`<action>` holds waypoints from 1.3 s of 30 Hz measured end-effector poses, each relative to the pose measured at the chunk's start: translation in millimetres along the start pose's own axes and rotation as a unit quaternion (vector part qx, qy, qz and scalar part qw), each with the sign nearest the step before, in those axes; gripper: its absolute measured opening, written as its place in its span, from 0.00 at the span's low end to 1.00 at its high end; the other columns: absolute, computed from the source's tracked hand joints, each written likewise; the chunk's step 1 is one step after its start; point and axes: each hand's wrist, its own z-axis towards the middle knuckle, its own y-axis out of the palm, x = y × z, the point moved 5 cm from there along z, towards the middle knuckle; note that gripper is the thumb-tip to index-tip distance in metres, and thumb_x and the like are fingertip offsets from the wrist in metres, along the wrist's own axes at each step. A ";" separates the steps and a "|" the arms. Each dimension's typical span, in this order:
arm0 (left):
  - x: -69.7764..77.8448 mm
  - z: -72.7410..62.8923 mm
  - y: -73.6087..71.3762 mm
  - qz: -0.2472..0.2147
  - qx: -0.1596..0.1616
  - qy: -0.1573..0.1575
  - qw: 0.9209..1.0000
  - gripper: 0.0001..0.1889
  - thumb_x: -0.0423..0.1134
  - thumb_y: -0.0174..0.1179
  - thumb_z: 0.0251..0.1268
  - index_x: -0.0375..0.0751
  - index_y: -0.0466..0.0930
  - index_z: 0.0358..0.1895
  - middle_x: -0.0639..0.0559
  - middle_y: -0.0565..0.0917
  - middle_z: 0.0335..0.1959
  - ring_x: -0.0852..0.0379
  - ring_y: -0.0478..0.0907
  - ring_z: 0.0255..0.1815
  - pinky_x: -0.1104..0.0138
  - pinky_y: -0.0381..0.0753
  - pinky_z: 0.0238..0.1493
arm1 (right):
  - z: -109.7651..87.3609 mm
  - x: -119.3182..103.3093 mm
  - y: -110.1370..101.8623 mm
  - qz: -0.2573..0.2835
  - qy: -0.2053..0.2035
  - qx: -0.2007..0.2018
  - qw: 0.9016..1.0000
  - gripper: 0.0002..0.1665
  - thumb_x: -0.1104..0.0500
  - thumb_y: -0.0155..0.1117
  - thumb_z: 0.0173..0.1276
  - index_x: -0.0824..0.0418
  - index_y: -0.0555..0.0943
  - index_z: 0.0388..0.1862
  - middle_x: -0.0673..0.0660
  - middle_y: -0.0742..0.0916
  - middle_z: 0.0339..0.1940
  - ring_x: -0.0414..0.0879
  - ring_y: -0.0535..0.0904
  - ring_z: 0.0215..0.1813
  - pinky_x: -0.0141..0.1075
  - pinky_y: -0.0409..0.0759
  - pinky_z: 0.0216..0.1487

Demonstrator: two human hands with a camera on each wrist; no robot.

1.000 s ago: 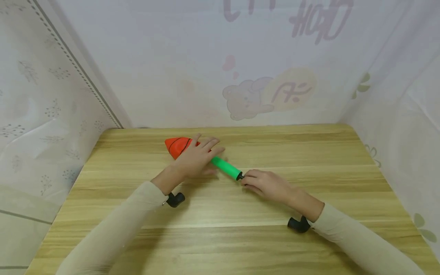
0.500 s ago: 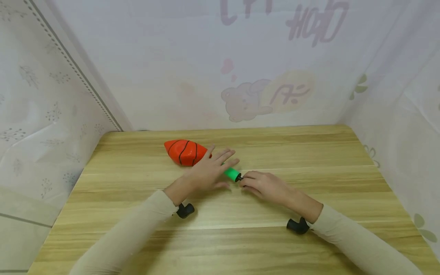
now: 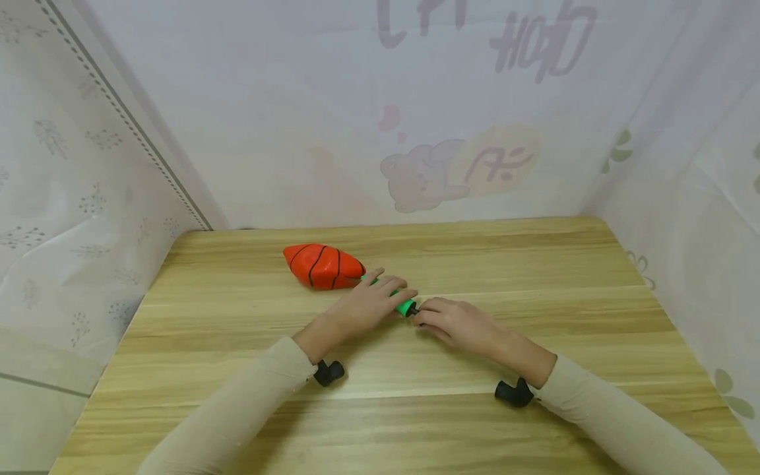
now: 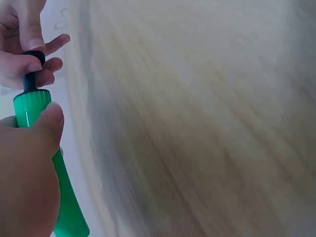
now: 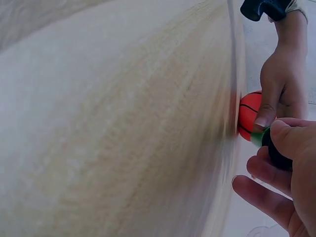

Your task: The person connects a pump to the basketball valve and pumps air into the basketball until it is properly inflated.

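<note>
A green hand pump (image 4: 32,106) with a black rod and handle lies slantwise between the hands. My left hand (image 3: 371,307) grips its barrel, the thumb along the side near the rod end in the left wrist view. With thumb and fingers my right hand (image 3: 454,322) pinches the black pump handle (image 4: 34,55); only a short length of rod shows. At the pump's far end, a partly flat orange-red ball (image 3: 323,266) with black lines rests on the table, narrowing to a point at its left. In the right wrist view the ball (image 5: 249,114) shows behind my left hand.
The wooden table (image 3: 451,422) reaches back to a pale printed curtain (image 3: 267,132), with further curtains at both sides. Black wrist mounts (image 3: 513,393) stick out under each of the light sleeves (image 3: 237,409).
My left hand has moved right and down from over the ball onto the pump barrel and closed round it. The ball is now uncovered. My right hand has stayed at the handle.
</note>
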 end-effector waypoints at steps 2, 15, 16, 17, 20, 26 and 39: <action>1.6 0.6 1.2 0.001 -0.002 0.003 1.000 0.20 0.35 0.54 0.78 0.46 0.71 0.70 0.49 0.77 0.63 0.51 0.71 0.67 0.51 0.61 0.74 | -0.2 -0.4 0.0 -0.002 -0.003 0.004 1.000 0.10 0.65 0.72 0.66 0.58 0.85 0.46 0.52 0.86 0.46 0.44 0.85 0.49 0.33 0.83 0.51; 2.8 -1.1 7.2 -0.002 0.023 0.023 0.999 0.12 0.38 0.47 0.82 0.47 0.72 0.61 0.54 0.75 0.52 0.54 0.70 0.56 0.60 0.66 0.62 | -3.1 -2.9 3.0 -0.084 -0.032 -0.019 0.996 0.10 0.63 0.72 0.67 0.56 0.84 0.46 0.52 0.85 0.44 0.42 0.83 0.45 0.28 0.82 0.42; 2.4 -0.8 8.1 -0.002 0.025 0.025 0.999 0.12 0.38 0.47 0.82 0.47 0.73 0.61 0.55 0.75 0.51 0.54 0.70 0.56 0.60 0.65 0.62 | -3.1 -3.4 2.8 -0.091 -0.031 -0.024 0.995 0.10 0.63 0.71 0.67 0.56 0.84 0.46 0.52 0.85 0.44 0.42 0.83 0.45 0.28 0.82 0.42; 2.1 -0.4 8.8 -0.002 0.027 0.027 0.999 0.12 0.38 0.46 0.82 0.47 0.73 0.60 0.55 0.75 0.51 0.54 0.71 0.56 0.61 0.65 0.62 | -3.3 -3.5 2.5 -0.094 -0.031 -0.027 0.995 0.10 0.63 0.71 0.67 0.56 0.85 0.46 0.52 0.85 0.45 0.42 0.83 0.45 0.28 0.82 0.42; 0.8 1.0 10.6 -0.002 0.032 0.031 0.999 0.12 0.38 0.46 0.82 0.46 0.73 0.60 0.54 0.75 0.51 0.54 0.71 0.57 0.61 0.66 0.63 | -5.2 -3.0 1.1 -0.100 -0.033 -0.031 0.994 0.09 0.62 0.72 0.66 0.57 0.85 0.45 0.52 0.85 0.43 0.42 0.83 0.44 0.29 0.82 0.41; -1.7 3.2 10.0 0.006 0.035 0.027 0.999 0.12 0.38 0.48 0.81 0.47 0.73 0.61 0.54 0.76 0.52 0.54 0.72 0.57 0.60 0.67 0.63 | -20.8 -1.9 -6.8 -0.107 -0.055 -0.029 0.992 0.08 0.63 0.70 0.66 0.57 0.84 0.44 0.51 0.85 0.41 0.42 0.82 0.40 0.30 0.82 0.40; -3.7 3.1 10.3 0.005 0.022 0.019 1.000 0.13 0.36 0.48 0.81 0.46 0.72 0.63 0.54 0.75 0.53 0.54 0.71 0.57 0.59 0.67 0.64 | -66.4 -14.2 -31.4 -0.136 -0.073 -0.029 0.988 0.23 0.59 0.36 0.86 0.58 0.83 0.45 0.53 0.85 0.43 0.45 0.83 0.44 0.37 0.84 0.42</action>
